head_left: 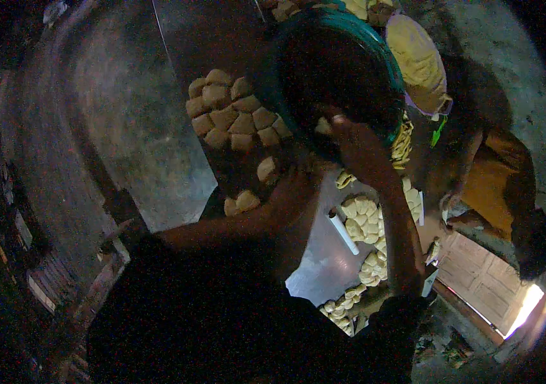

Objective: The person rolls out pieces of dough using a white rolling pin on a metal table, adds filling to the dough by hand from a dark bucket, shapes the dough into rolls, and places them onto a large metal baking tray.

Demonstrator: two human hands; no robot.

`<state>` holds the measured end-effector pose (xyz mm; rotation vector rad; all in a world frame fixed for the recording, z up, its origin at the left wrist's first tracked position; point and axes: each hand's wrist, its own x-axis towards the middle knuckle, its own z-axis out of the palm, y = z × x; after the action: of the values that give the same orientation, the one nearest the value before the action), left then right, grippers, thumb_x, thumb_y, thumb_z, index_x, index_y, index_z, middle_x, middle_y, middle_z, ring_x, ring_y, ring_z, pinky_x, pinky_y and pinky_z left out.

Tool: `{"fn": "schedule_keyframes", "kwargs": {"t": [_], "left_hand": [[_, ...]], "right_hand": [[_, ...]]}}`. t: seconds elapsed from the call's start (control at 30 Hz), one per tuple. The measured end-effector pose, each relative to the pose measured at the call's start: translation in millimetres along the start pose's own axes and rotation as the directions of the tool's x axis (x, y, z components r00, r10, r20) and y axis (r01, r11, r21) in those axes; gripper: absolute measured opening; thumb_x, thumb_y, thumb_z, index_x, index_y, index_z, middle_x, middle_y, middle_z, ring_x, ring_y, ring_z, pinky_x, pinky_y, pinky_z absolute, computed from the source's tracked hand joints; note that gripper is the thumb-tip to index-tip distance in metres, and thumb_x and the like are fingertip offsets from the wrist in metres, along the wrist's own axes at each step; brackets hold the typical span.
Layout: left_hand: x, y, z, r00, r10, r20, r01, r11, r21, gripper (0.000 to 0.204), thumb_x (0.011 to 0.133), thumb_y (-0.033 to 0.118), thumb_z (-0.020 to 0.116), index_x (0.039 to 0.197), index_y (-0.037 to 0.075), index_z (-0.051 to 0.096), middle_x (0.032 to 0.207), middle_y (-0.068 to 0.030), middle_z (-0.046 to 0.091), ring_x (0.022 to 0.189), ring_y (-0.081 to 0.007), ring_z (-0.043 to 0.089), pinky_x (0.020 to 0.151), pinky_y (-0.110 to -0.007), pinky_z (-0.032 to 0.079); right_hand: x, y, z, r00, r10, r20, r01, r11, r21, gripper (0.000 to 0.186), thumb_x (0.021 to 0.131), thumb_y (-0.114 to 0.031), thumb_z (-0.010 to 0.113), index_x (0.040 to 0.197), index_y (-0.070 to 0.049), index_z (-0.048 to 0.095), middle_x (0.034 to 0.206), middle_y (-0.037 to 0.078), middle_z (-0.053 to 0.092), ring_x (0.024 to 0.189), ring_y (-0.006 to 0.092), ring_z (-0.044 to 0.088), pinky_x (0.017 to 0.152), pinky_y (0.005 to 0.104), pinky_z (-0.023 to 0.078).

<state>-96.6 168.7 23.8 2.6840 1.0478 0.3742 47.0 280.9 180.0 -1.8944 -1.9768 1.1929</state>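
Note:
My right hand (354, 139) reaches over the near side of a large green tub (395, 70). Its fingers are bent around a pale piece of dough (323, 127) just inside the rim. The tub's inside is too dark to make out. My left hand (297, 182) is low over the table beside the tub, and shadow hides its fingers. Close to it lies a single rounded dough lump (267, 170), with a couple more dough lumps (242, 203) nearer my forearm. Beyond it, many cut dough pieces (223, 118) sit packed together on the dark tabletop.
To the right are clusters of pale dough (364, 221), a white rolling pin or tube (344, 233) and coiled dough strips (402, 146). A yellow sack (419, 61) stands beyond the tub. Another person in an orange-brown top (497, 182) works beside a wooden board (481, 281).

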Motion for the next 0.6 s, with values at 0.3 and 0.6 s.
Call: {"fn": "schedule_keyframes", "kwargs": {"t": [0.3,0.6], "left_hand": [[-70,4,-108,0.952,-0.307,-0.003,0.192,0.603,-0.775,0.029,0.086,0.006,0.07,0.115,0.01,0.073,0.114,-0.0167,0.069,0.11,-0.0334,0.065,0.091,-0.044,0.055],[-106,104,-209,0.876,-0.016,-0.482,-0.35,0.666,-0.659,0.027,0.082,0.01,0.081,0.108,0.013,0.075,0.11,-0.0052,0.069,0.093,-0.0228,0.067,0.081,-0.037,0.055]], "right_hand": [[-89,-19,-11,0.963,-0.151,-0.225,0.23,0.895,0.381,0.035,0.105,-0.031,0.057,0.131,-0.009,0.066,0.126,0.008,0.07,0.119,0.0204,0.063,0.104,0.0328,0.045],[-303,-40,35,0.968,0.19,-0.165,0.041,0.526,0.85,0.037,0.101,-0.004,0.052,0.138,-0.003,0.057,0.113,0.0,0.068,0.064,0.0001,0.056,0.054,0.0147,0.044]]}}
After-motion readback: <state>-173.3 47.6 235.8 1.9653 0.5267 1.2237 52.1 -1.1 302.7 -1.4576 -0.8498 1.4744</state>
